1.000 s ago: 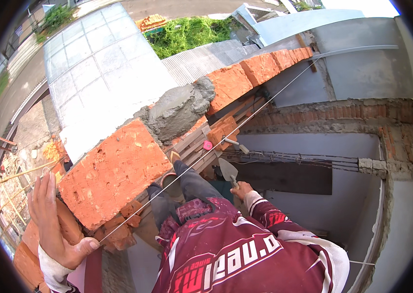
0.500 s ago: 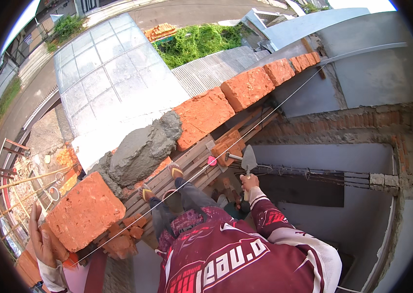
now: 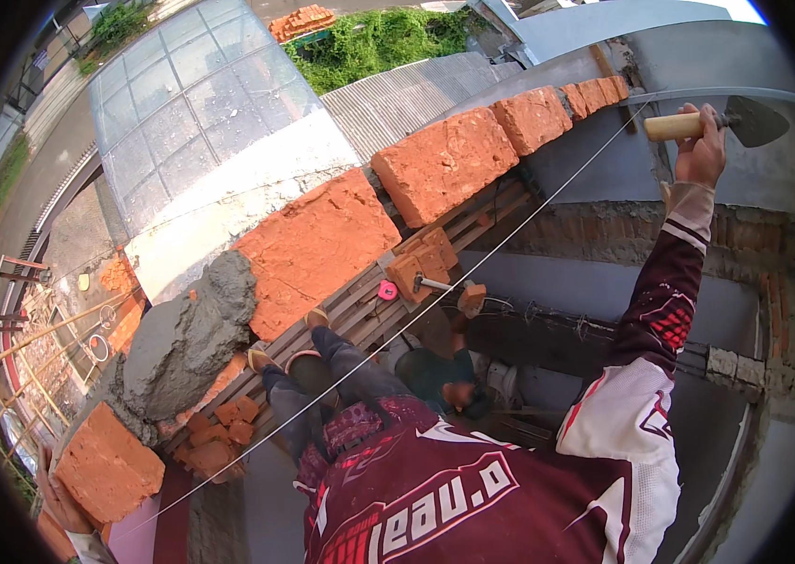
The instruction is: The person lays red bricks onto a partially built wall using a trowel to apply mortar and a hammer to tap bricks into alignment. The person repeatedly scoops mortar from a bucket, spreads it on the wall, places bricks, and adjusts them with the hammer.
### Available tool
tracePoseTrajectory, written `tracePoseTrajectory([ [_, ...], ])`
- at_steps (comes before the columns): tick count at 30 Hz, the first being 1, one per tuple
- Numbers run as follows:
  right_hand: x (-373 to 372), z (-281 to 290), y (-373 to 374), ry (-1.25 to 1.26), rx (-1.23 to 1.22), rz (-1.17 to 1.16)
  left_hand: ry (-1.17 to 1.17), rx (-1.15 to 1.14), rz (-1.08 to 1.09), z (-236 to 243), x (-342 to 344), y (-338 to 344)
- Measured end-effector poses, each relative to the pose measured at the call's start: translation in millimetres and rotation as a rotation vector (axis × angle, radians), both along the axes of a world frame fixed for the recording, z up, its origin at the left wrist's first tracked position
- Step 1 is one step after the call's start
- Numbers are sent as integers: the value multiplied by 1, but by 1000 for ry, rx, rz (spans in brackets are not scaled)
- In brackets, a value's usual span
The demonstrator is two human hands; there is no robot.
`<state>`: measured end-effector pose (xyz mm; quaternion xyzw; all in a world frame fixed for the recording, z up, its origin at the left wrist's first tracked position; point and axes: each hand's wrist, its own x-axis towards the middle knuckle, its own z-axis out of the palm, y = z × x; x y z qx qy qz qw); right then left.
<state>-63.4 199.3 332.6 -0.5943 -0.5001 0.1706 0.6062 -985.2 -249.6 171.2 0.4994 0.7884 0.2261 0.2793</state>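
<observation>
My right hand (image 3: 701,155) is raised at the far right, closed round the wooden handle of a trowel (image 3: 759,123) whose grey pointed blade faces right. At the lower left, my left hand (image 3: 57,496) rests with fingers stretched out against the outer end of an orange brick (image 3: 108,462). A thick heap of wet grey mortar (image 3: 188,334) lies on the wall between that brick and a larger-looking brick (image 3: 317,246). Further bricks (image 3: 444,164) continue the row toward the upper right. A taut white string (image 3: 374,350) runs along the near side of the row.
Below me a person in a dark green top (image 3: 437,376) holds up a brick piece (image 3: 472,300). Wooden planks (image 3: 360,324) beneath my feet carry a pink tape measure (image 3: 387,290), a hammer (image 3: 433,283) and stacked bricks (image 3: 421,258). Broken bricks (image 3: 219,437) lie nearer. A translucent roof (image 3: 200,103) lies beyond the wall.
My right hand has swung up and far to the right with the trowel. The view has shifted along the wall. The person below has come into sight with a raised brick piece.
</observation>
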Motion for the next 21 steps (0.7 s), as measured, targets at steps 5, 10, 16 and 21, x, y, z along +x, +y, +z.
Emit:
tracePoseTrajectory([
  [5, -22, -45, 131, -428, -512, 279, -185, 41, 112, -4, 5, 1],
  [10, -16, -127, 226, -695, -642, 408, 140, 23, -14, -6, -8, -7],
  [16, -25, -162, 257, -836, -660, 330, 79, 67, 59, -18, -24, -23],
  [21, -18, -170, 245, -844, -1052, 390, 168, 100, 13, -16, -22, -18],
])
